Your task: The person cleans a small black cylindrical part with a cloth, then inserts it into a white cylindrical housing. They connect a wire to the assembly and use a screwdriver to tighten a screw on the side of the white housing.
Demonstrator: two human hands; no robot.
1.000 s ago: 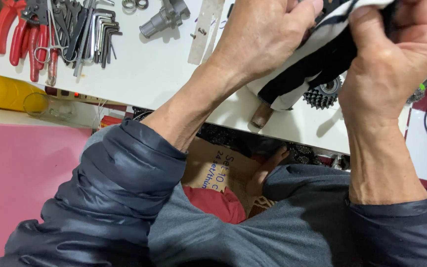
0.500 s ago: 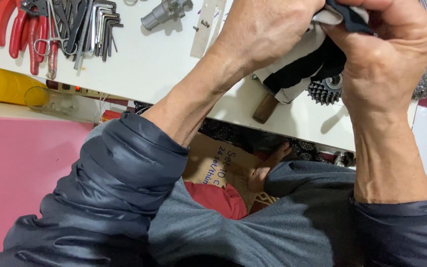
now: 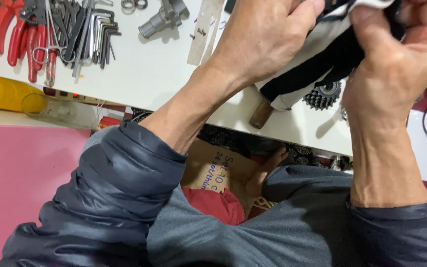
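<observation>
With both my left hand [image 3: 268, 39] and right hand [image 3: 396, 64] closed tight on the black-and-white cloth [image 3: 322, 64], I have shifted it up and rightward since a moment ago, directly above the gear cluster [image 3: 322, 96] near the white table [image 3: 149, 74] edge, so wiping continues.

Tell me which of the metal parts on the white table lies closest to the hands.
The dark toothed sprocket cluster, just beneath the black-and-white cloth that both hands hold. The grey cylindrical part and the hex keys lie further left.

Bare white tabletop [image 3: 139, 74] lies open between hex keys [image 3: 97, 37] (possibly overlapping) and metal strip [image 3: 204, 30].
</observation>
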